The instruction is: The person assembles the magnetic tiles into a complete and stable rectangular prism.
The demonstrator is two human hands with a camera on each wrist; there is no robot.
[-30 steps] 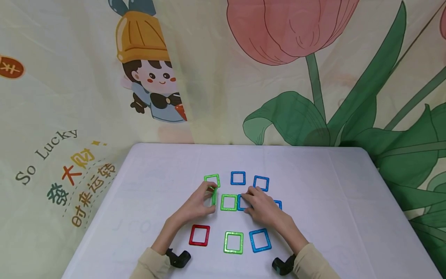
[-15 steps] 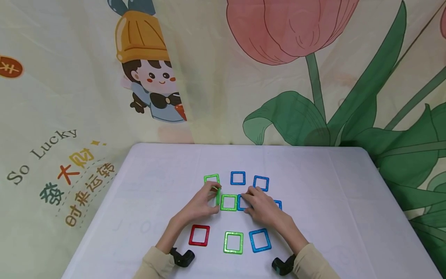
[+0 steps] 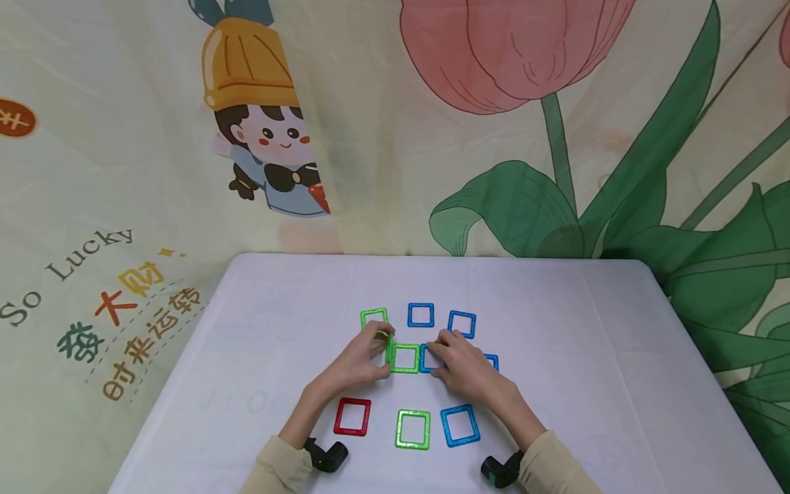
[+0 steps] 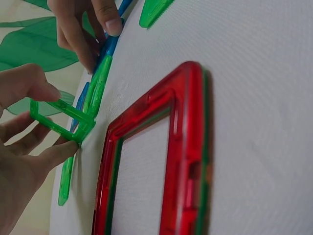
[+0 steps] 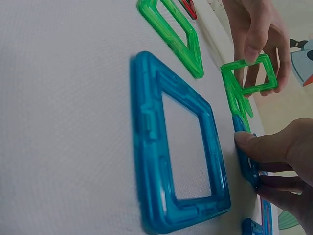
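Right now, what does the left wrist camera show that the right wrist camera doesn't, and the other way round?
Only the left wrist view shows the red square up close, lying flat on the white table.

Only the right wrist view shows a big blue square lying flat in front, with a green one beyond it.

Both show the left hand pinching an upright green square whose edge meets a flat green square, and the right hand with its fingers on the blue square joined to that one.

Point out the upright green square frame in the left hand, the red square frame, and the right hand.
Upright green plastic square frame [image 5: 254, 74], right wrist view, top bar.
Red plastic square frame [image 3: 352, 416], head view, left bar.
Right hand [image 3: 464, 367], head view, back of hand.
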